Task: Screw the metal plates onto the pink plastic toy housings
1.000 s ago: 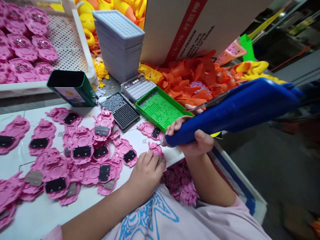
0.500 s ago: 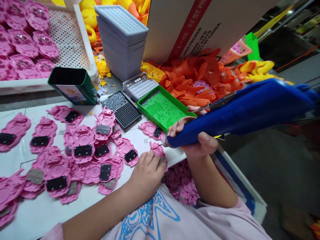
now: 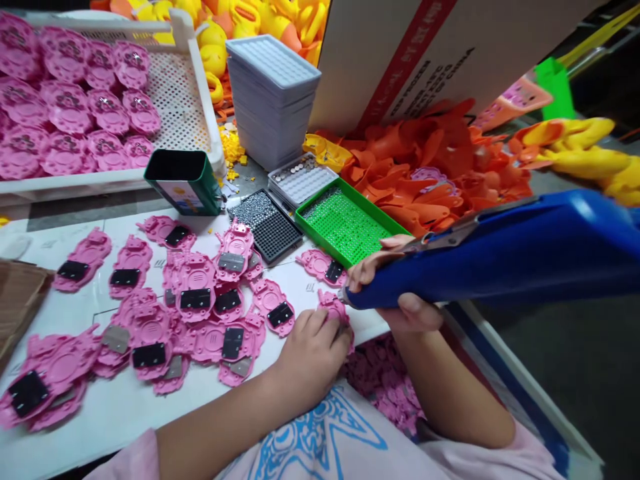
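Shirt [image 3: 410, 461]: pale pink | front print [image 3: 295, 432]: light blue, curling linework beside a pointed, angular outline | left sleeve [image 3: 131, 461], right sleeve [image 3: 531, 452]: plain pale pink, short | left hand [image 3: 314, 353], right hand [image 3: 413, 315]: bare

On the box [image 3: 440, 57], I'm reading black capitals: "KEEP FROZEN" and, lower, a line ending "OF CHINA". Lines between are looking too blurred. The red band [image 3: 407, 53] is carrying lettering I'm failing to decipher; the tin's [image 3: 206, 193] label [image 3: 183, 195] is appearing too small.
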### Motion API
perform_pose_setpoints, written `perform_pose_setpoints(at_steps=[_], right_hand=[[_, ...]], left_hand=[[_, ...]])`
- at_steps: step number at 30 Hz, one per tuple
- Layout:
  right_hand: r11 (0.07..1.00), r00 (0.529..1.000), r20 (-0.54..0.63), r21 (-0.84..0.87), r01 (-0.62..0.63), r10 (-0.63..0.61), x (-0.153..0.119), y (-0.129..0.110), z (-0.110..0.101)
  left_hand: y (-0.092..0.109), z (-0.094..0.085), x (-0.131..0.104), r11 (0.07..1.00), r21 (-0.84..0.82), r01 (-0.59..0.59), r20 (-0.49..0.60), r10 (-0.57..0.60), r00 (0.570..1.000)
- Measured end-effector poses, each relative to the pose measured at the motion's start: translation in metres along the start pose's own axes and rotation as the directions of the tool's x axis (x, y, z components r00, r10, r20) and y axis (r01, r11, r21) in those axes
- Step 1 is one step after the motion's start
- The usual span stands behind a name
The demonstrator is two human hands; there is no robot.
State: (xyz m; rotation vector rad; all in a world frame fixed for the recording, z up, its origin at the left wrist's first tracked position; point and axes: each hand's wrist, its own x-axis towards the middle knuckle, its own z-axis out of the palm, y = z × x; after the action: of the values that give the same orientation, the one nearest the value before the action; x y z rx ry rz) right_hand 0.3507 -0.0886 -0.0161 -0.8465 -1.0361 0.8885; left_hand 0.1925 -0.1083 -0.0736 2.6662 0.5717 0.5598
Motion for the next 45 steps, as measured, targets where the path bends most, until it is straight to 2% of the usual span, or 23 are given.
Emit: perform_pose_setpoints(at_steps=[6,10,13,16,18,21,25,28,33,36,45], right_hand=[[1.0,0.996,0.091,-0.008,-0.019,0.019,0.0,0.006,-0.006],[0.997,0.994,0.079,-0.021,-0.08,0.081,-0.001,0.006,-0.006],[0.997,0.997,-0.005,0.01,-0.083,0.083,0.005,-0.005,-0.005],[1.0,0.988,-0.153,0.023,0.013,-0.01,0.021,-0.022,-0.009],[0.996,0.963,-0.255,-0.036,0.081,-0.088,0.036,-0.029,-0.016],[0.981,0.91,-0.375,-0.14,0.133,-0.177,0.058,-0.023,-0.03],[0.972,0.872,-0.451,-0.212,0.102,-0.19,0.075,0.0,-0.045],[0.976,0.879,-0.452,-0.211,0.059,-0.151,0.076,0.008,-0.048],[0.98,0.916,-0.382,-0.191,0.048,-0.119,0.071,0.01,-0.045],[0.984,0.921,-0.378,-0.172,0.033,-0.097,0.069,0.012,-0.046],[0.981,0.94,-0.319,-0.185,0.066,-0.123,0.066,0.016,-0.046]], left_hand=[[-0.003,0.0,0.0,1.0,-0.026,0.002,0.012,-0.001,1.0],[-0.003,0.002,0.0,1.0,-0.01,-0.015,-0.021,0.015,1.0],[-0.002,0.003,-0.001,1.0,0.007,-0.011,-0.021,0.011,1.0],[-0.002,0.003,-0.002,1.0,-0.005,-0.009,0.001,0.009,1.0],[-0.003,0.004,-0.003,1.0,-0.01,-0.004,0.011,0.004,1.0],[-0.002,0.004,-0.004,1.0,-0.006,0.01,0.015,-0.01,1.0],[-0.002,0.005,-0.004,1.0,0.002,0.017,0.006,-0.017,1.0],[-0.001,0.005,-0.004,1.0,0.003,0.013,-0.004,-0.013,1.0],[-0.001,0.006,-0.003,1.0,0.011,0.013,-0.01,-0.013,1.0],[-0.001,0.005,-0.003,1.0,0.015,0.015,0.005,-0.015,1.0],[-0.001,0.004,-0.003,1.0,-0.006,0.018,0.029,-0.018,0.999]])
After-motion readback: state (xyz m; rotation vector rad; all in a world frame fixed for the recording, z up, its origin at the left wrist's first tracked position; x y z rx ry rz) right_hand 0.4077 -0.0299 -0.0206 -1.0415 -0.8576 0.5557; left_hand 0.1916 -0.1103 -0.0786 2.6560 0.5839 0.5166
